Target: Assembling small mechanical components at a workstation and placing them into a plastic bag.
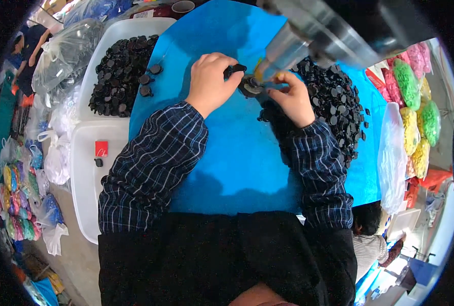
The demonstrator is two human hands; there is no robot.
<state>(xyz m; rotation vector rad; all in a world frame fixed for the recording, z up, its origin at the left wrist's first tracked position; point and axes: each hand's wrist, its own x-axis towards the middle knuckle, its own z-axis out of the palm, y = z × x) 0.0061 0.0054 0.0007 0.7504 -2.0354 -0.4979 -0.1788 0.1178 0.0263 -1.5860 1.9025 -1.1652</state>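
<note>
We work at the blue table [237, 168], and everything else sits around it. Near its far middle our left hand [210, 81] is curled, its fingertips pinching a small black disc [235, 68]. Just right of that, our right hand [290, 97] is also curled, fingers pressed together around a round black part [249, 86] that lies on the table beneath the tip of a metal press [288, 48]. The press comes down from above the table's far right side, its shiny cylinder ending close to a yellow bit between our two hands. Both hands nearly touch each other at that spot.

On the table's right side, behind our right hand, a heap [339, 97] of the same black discs spreads toward the edge. A few loose discs [148, 79] lie on the table's far left edge. Beside that edge stands a white tray [97, 66] piled with more black discs, and nearer to us a second white tray [82, 173] holds a small red card [101, 148]. Off the table's right edge hang bags [415, 102] of pink, green and yellow pieces. Clear plastic bags [66, 51] lie beyond the trays on the left.
</note>
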